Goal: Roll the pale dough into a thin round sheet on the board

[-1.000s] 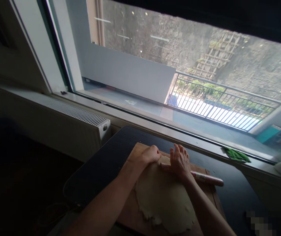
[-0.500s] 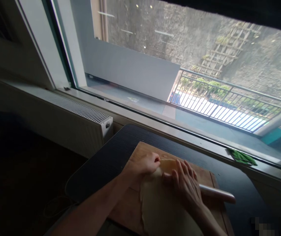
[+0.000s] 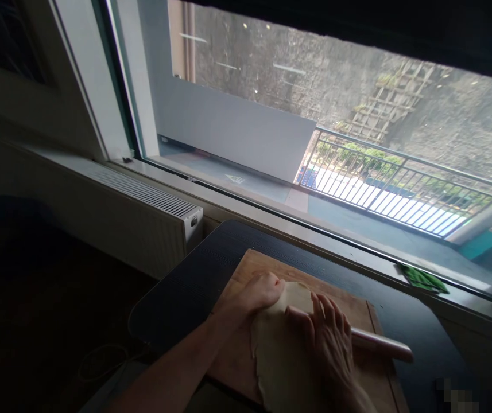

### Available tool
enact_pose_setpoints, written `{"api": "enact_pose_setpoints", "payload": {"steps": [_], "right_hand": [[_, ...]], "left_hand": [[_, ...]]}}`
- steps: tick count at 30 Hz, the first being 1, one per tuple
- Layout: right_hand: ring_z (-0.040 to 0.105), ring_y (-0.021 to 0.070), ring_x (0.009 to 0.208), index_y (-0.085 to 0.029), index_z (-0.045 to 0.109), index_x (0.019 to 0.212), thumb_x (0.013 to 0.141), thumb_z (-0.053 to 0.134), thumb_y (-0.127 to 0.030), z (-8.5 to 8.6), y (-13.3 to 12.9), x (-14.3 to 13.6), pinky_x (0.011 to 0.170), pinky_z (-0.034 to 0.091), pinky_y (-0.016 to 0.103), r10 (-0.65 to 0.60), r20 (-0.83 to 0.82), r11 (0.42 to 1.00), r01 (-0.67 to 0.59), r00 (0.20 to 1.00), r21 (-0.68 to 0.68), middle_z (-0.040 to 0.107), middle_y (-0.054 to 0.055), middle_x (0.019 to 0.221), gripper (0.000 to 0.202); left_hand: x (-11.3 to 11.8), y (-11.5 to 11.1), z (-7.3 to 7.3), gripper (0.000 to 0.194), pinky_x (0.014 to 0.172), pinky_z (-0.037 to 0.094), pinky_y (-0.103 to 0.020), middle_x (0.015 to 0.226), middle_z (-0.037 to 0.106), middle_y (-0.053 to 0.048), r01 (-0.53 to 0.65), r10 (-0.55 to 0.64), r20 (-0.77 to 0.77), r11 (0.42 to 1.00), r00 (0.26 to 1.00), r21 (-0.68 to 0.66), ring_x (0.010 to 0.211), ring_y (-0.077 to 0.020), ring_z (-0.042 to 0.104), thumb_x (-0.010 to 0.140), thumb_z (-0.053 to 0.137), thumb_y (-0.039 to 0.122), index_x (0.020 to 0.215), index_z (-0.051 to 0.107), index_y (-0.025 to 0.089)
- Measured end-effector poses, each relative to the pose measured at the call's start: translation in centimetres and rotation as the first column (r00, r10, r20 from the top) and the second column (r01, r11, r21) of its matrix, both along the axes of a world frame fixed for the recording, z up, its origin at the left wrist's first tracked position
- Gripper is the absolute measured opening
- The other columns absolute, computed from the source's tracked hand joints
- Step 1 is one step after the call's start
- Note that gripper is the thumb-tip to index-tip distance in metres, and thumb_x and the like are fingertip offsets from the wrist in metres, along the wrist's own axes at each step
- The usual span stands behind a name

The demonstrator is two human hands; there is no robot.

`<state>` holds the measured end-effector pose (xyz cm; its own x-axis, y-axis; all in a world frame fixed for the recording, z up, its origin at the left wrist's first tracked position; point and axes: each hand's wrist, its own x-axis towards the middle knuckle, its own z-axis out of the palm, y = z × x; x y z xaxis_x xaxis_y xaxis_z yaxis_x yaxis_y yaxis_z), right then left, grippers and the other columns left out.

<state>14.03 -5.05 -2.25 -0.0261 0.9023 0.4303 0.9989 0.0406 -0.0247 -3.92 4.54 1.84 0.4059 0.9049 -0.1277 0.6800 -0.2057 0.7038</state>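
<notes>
A large pale sheet of rolled dough (image 3: pixel 286 364) lies over a wooden board (image 3: pixel 232 350). My left hand (image 3: pixel 266 291) is closed at the sheet's far left edge, its fingertips curled out of sight around the dough. On the right, my right hand (image 3: pixel 334 332) lies over a wooden rolling pin (image 3: pixel 381 344), fingers bent across it. The pin's right end sticks out past the board's edge, while the rest is hidden beneath the hand. Between both hands, the dough's far edge shows.
The board rests on a dark table (image 3: pixel 189 292) with rounded corners. Beyond it runs a window sill (image 3: pixel 267 221) with a green cloth (image 3: pixel 422 279) on the right. A white radiator (image 3: pixel 159 201) stands to the left under the window.
The dough's far edge has shifted, and pale dough now fills the gap between my hands. My left hand has turned slightly, still at the edge; my right hand stays on the rolling pin.
</notes>
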Motion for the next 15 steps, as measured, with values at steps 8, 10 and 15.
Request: {"api": "enact_pose_setpoints", "payload": {"steps": [8,10,15], "right_hand": [[0.058,0.0177,0.081,-0.019,0.044,0.116,0.093,0.022,-0.037,2.6,3.9,2.0,0.071,0.040,0.029,-0.084,-0.263,0.995,0.066,0.961,-0.078,0.062,0.004,0.095,0.036],[0.057,0.0180,0.080,-0.019,0.044,0.114,0.092,0.024,-0.037,2.3,2.5,2.5,0.071,0.039,0.030,-0.069,-0.248,0.996,0.052,0.966,-0.074,0.062,0.005,0.095,0.035],[0.048,0.0221,0.106,-0.022,0.043,0.122,0.091,0.024,-0.041,3.1,3.9,0.6,0.087,0.034,0.037,-0.101,-0.167,0.991,0.084,0.981,-0.106,0.053,0.008,0.117,0.041]], "left_hand": [[1.9,0.0,1.0,0.030,0.062,0.040,-0.027,0.080,0.065,-0.011,-0.098,0.103,-0.045,0.989,0.994,0.108,0.070,-0.0184,0.058,0.083,0.042,0.033,0.080,0.063,0.012],[0.6,-0.8,0.3,0.036,0.065,0.040,-0.027,0.087,0.065,-0.012,-0.165,0.168,-0.004,0.971,0.986,0.175,0.076,-0.0180,0.059,0.088,0.032,0.033,0.086,0.062,0.013],[-0.6,-0.6,0.0,0.044,0.061,0.039,-0.026,0.078,0.066,-0.010,-0.127,0.130,-0.008,0.977,0.991,0.172,0.071,-0.0185,0.059,0.087,0.032,0.043,0.078,0.063,0.013]]}}
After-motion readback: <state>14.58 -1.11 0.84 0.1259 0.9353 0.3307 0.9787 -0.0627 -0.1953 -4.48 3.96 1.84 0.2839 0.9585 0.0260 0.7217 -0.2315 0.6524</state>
